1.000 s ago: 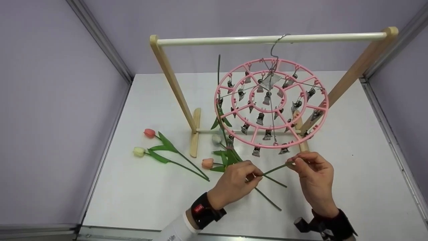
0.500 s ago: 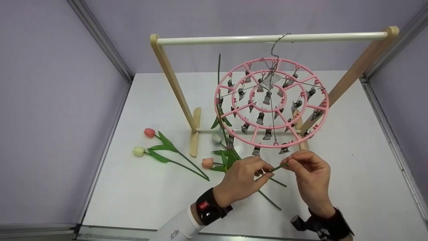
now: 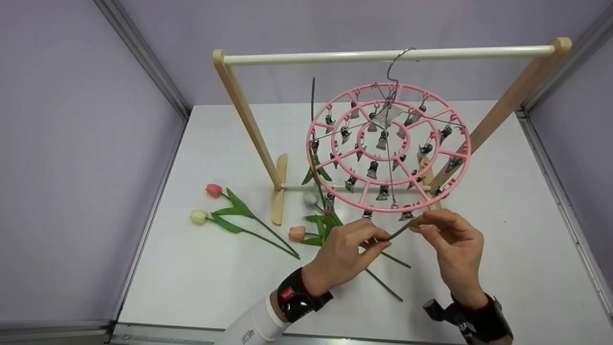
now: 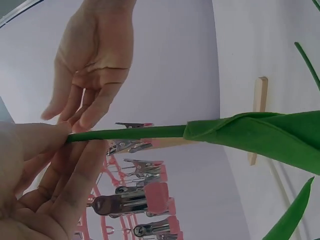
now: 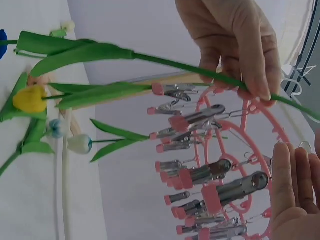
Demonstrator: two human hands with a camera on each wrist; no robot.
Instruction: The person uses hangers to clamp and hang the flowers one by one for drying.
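My left hand (image 3: 376,242) pinches a green flower stem (image 3: 397,233) just below the front rim of a pink round clip hanger (image 3: 389,209). My right hand (image 3: 419,225) pinches the stem's free end, close under the hanging metal clips (image 3: 406,215). In the left wrist view the stem (image 4: 140,132) runs from my left thumb to a long folded leaf (image 4: 260,137). In the right wrist view my left hand (image 5: 240,85) holds the stem (image 5: 160,60) above the clips (image 5: 220,190). I cannot tell which bloom belongs to it.
The hanger hooks on the white rod (image 3: 311,58) of a wooden rack. Another flower hangs clipped at the hanger's left, bloom (image 3: 310,197) down. A red tulip (image 3: 214,190), a cream tulip (image 3: 198,216) and a peach tulip (image 3: 297,233) lie on the white table. Purple walls enclose it.
Both hands have lifted the stem from near the table towards the hanger's front rim. The left hand slid closer to the right hand along the stem.
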